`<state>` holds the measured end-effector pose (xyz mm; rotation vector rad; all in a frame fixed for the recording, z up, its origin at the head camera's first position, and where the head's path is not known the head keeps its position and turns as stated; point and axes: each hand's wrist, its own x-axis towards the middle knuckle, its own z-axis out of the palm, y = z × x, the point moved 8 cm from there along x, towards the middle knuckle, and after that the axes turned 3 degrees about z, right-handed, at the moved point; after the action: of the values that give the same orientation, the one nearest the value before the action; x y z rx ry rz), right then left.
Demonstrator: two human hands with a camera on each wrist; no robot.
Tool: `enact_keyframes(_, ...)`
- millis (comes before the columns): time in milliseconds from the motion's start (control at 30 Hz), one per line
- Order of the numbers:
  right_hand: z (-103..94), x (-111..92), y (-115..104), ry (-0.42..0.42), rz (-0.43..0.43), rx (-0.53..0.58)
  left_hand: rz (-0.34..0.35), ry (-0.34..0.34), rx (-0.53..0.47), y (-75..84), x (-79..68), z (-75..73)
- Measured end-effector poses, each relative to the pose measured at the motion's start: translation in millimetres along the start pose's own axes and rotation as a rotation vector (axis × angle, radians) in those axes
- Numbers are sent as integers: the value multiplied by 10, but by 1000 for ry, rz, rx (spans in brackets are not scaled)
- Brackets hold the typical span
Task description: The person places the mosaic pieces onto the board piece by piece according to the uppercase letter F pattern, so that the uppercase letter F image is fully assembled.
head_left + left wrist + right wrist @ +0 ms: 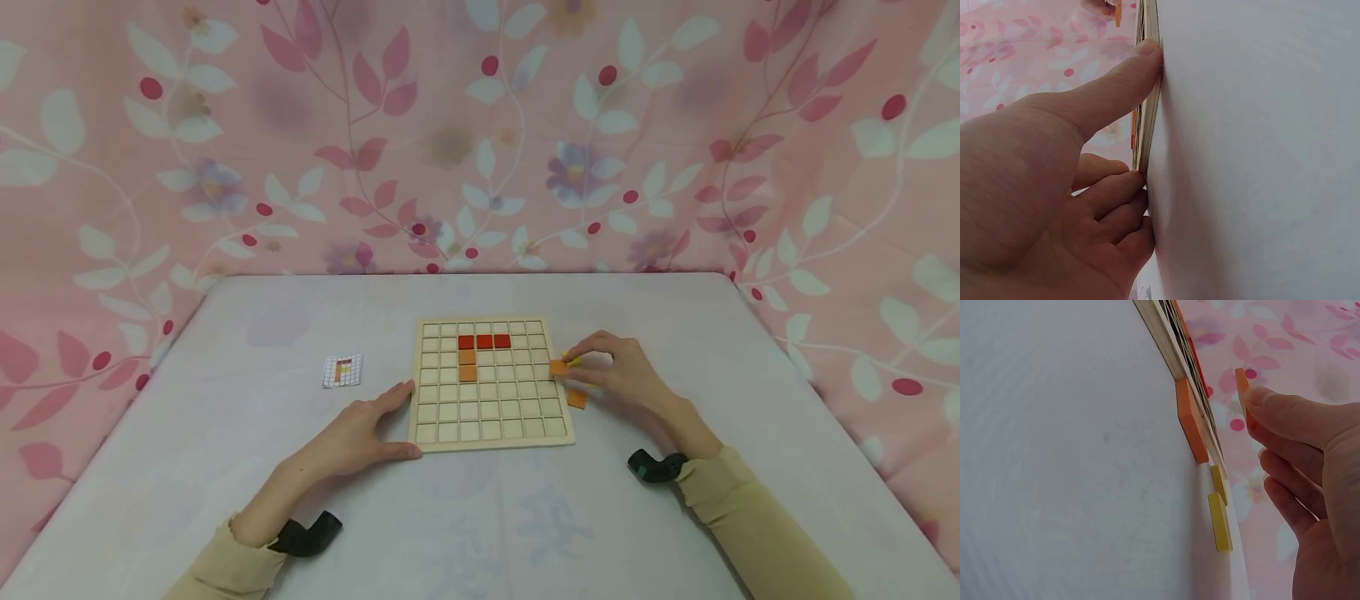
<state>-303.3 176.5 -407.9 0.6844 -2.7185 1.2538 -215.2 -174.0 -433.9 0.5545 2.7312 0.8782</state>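
Observation:
At the left side of a wooden grid board (480, 410), my left hand (341, 437) rests with thumb and forefinger spread. Its thumb touches the board's rim (1152, 100) near the front corner, and the other fingertips meet the edge farther back. My right hand (626, 375) pinches an orange square tile (1242, 387) between thumb and forefinger, raised over the board's right edge. Below that hand, another orange tile (577, 398) lies against the board, with yellow tiles (1220, 522) beside it. Three red tiles (484, 342) form a row in the grid; two orange tiles (468, 365) run down from its left end.
A small pattern card (342, 371) with a coloured grid lies left of the board. The white cloth-covered table (480, 533) ends at a pink floral curtain (450, 142). Black wrist devices (307, 535) sit on both wrists.

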Motion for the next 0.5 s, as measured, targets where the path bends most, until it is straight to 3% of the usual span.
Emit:
enact_keyframes(333, 224, 140, -159, -42, 31, 26, -4, -4, -3, 16, 10, 6)
enact_keyframes(500, 372, 223, -328, -48, -36, 57, -3, 2, -1, 4, 1, 2)
